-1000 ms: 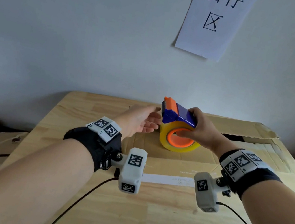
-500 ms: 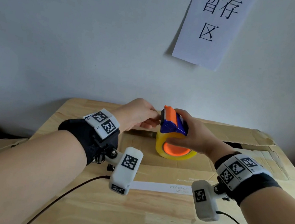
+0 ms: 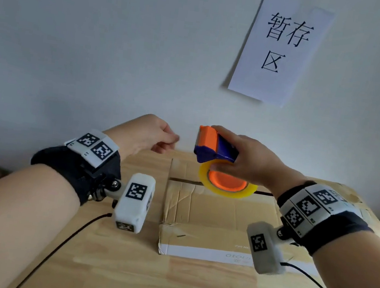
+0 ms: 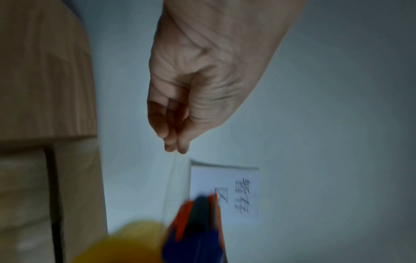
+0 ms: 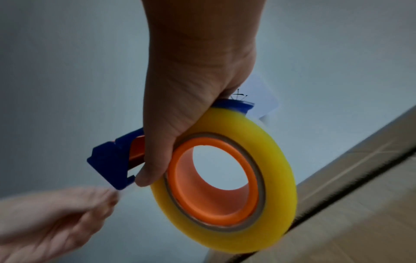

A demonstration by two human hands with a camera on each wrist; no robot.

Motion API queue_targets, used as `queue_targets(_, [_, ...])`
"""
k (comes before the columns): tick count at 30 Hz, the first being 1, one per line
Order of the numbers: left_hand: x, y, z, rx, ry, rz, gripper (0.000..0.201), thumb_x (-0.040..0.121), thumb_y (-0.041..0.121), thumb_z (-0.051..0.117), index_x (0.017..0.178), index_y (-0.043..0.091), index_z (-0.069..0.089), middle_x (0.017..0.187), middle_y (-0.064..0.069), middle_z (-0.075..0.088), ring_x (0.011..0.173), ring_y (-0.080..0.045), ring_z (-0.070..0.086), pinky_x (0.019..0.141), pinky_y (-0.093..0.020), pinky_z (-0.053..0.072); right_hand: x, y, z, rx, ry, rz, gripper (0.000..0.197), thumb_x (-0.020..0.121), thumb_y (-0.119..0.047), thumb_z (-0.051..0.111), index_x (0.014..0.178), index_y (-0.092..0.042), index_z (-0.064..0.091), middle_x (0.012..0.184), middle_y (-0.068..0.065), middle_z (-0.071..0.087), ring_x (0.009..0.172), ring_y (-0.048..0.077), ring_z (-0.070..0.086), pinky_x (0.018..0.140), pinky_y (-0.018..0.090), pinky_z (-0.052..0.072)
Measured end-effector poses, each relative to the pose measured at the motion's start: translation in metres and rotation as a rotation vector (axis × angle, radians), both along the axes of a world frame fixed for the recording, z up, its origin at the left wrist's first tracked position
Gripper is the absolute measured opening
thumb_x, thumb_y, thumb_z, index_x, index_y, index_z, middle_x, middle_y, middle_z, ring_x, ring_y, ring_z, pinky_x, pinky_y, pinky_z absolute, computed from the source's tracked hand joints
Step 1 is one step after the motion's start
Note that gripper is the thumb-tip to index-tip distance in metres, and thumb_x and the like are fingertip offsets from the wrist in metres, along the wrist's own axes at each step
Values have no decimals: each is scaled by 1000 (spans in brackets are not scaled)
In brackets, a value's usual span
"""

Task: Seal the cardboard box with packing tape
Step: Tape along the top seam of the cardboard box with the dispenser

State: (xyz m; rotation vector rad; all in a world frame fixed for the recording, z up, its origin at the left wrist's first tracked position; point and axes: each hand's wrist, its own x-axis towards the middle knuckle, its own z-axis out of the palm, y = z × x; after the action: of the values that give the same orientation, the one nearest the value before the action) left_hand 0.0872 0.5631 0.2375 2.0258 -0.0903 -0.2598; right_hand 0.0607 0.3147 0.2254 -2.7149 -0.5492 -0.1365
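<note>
From the head view, the right hand (image 3: 252, 160) holds the tape dispenser (image 3: 217, 147) in the air above the cardboard box (image 3: 218, 211), fingers wrapped over the blue and orange cutter and the yellow tape roll (image 3: 227, 185) hanging below the palm. The box lies flat on the wooden tabletop (image 3: 164, 284) toward its far right side, its flaps closed with a dark seam running across just under the roll. The left hand (image 3: 146, 135) hangs just left of the cutter, its grip narrow, thumb and forefinger pressed together. Between the two hands a gap shows in this view; no tape strip can be made out there. A white paper sign (image 3: 280, 49) with black characters is stuck on the wall above

From the left wrist view, the left hand (image 4: 202, 80) pinches its fingertips (image 4: 178, 146) together on the end of a thin clear tape strip (image 4: 173, 185), which runs from the pinch to the blurred dispenser (image 4: 195, 231) and yellow roll (image 4: 126, 243). The tabletop edge and box lie along the left side of the frame

From the right wrist view, the right hand (image 5: 198, 89) grips the dispenser (image 5: 112, 158), thumb lying against the side of the yellow roll (image 5: 279, 160) by its orange core (image 5: 213, 195). The roll sits close over the box seam (image 5: 337, 185). The left hand (image 5: 56, 213), blurred, has its fingertips right at the blue cutter's tip
</note>
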Motion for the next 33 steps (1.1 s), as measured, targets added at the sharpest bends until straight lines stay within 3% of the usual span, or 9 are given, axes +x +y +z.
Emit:
queue_targets(7, [-10,26,-51,53,12,157,12,92,16,54,81,13,58,74,-2,59,62,-12,52,57,-20,43,8,-8,-26,-256,51,-62,77,76,-57,65,141,-48,25,101,-4,57,91,18,54,77,33,46])
queue_targets(9, [-13,21,-64,-44,15,194,12,90,21,57,82,12,57,73,-1,58,63,-12,52,59,-20,41,11,-8,-27,-276,62,-67,75,77,-56,64,141,-46,26,101,-4,57,88,17,53,77,33,47])
queue_targets(14, [-15,17,-97,-8,35,163,25,83,33,68,87,11,56,80,-3,61,76,-16,56,65,-20,37,14,-5,-29,-429,14,-55,71,79,-58,59,141,-45,27,101,-2,57,93,21,56,76,32,46])
queue_targets(17, [-6,12,-113,23,89,179,44,74,40,75,95,15,46,94,-2,54,84,-17,51,71,-27,40,21,4,-30,-460,4,-50,68,81,-56,57,141,-43,28,101,0,57,92,22,56,74,31,45])
queue_targets(20, [-2,11,-118,62,79,96,63,72,42,76,110,18,32,116,3,42,110,-16,43,84,-28,37,28,9,-32,-487,38,-40,66,82,-56,57,140,-41,30,100,-1,56,92,21,56,74,32,47])
queue_targets(23, [0,14,-123,103,-14,-65,63,76,36,74,110,20,23,129,-1,35,124,-8,30,96,-25,28,34,9,-33,-494,93,-41,64,81,-56,58,138,-42,32,94,-4,52,88,19,54,73,33,47])
queue_targets(28, [5,8,-129,-125,-34,3,60,63,52,75,96,31,30,122,1,53,114,-10,51,99,-35,41,38,5,-36,-457,119,-64,66,80,-54,61,138,-42,32,89,-7,50,84,18,51,75,34,49])
queue_targets(31, [4,3,-129,-70,-106,-24,57,77,29,75,103,18,26,115,8,48,98,12,47,83,-12,43,37,3,-42,-443,125,-69,66,80,-53,60,139,-43,32,89,-7,50,83,18,52,71,31,46])
queue_targets(33, [4,3,-132,55,-170,-97,57,81,24,71,108,15,21,117,12,37,99,18,41,83,-7,35,36,3,-46,-437,126,-75,66,81,-53,60,139,-43,31,89,-7,49,82,17,51,68,29,43])
